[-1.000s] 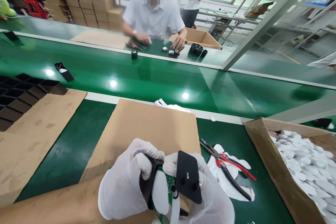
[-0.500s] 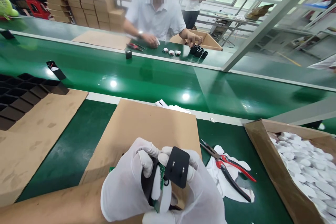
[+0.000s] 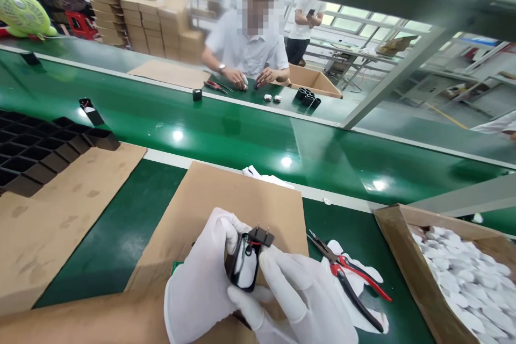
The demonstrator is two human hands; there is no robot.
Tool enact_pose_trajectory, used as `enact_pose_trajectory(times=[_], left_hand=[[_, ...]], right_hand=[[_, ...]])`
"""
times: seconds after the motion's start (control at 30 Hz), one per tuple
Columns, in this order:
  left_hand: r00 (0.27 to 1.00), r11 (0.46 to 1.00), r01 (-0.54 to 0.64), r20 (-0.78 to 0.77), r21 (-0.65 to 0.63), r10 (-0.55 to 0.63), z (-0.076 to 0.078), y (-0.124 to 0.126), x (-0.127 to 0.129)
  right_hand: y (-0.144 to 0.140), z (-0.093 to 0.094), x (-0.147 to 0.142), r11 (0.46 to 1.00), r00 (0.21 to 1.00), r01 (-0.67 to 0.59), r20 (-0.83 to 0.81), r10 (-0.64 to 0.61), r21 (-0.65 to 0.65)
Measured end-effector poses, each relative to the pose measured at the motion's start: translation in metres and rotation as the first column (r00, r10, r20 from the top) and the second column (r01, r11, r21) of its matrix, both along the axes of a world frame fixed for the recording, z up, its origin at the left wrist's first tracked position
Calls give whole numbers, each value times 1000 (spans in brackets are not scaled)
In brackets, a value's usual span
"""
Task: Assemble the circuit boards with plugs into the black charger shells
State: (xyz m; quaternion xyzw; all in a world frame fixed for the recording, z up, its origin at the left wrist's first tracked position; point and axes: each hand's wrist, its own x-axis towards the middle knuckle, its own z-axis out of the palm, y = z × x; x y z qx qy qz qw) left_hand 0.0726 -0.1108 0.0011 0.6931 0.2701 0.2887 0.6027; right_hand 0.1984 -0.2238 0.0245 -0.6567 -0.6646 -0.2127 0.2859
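Note:
My left hand [image 3: 201, 279], in a white glove, is wrapped round a black plastic case [image 3: 231, 266] with its open end towards me. Inside the case sit a green circuit board [image 3: 243, 244] edge and white padding [image 3: 246, 271]. A black end cap [image 3: 262, 236] with two metal pins stands tilted at the case's upper edge, joined by a red wire. My right hand [image 3: 294, 290], also gloved, has its fingertips at the case's right side and its thumb at the lower rim, closed around it. The far part of the case is hidden by my fingers.
Under my hands lies a cardboard sheet [image 3: 242, 193]. Red-handled pliers [image 3: 342, 269] rest on a white glove [image 3: 371, 312] to the right, beside a carton [image 3: 397, 258] of white pads. Black cases [image 3: 40, 156] stand at left. Across the green belt [image 3: 226, 137], a co-worker [image 3: 250, 48] handles parts.
The board and padding have gone deeper into the case. The end cap has tipped back from facing me to the case's upper edge, and my right fingers have left it for the case.

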Motion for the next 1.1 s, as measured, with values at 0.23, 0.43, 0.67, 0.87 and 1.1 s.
enact_pose_trajectory(times=[0.23, 0.43, 0.67, 0.87, 1.1], left_hand=[[997, 974, -70, 28, 218, 65, 6, 14, 4], [997, 938, -16, -64, 347, 41, -10, 24, 2], [984, 876, 135, -166, 463, -63, -13, 100, -7], [990, 922, 37, -141, 385, 19, -39, 129, -7], [991, 932, -16, -119, 363, 63, -43, 130, -8]], right_hand=[[8, -13, -11, 984, 983, 176, -50, -175, 21], [18, -15, -3, 973, 976, 198, -112, -185, 116], [7, -40, 26, 987, 977, 157, -147, -152, 18], [2, -63, 25, 990, 975, 127, -177, -135, -55], [7, -54, 31, 988, 928, 133, -340, -150, -74]])
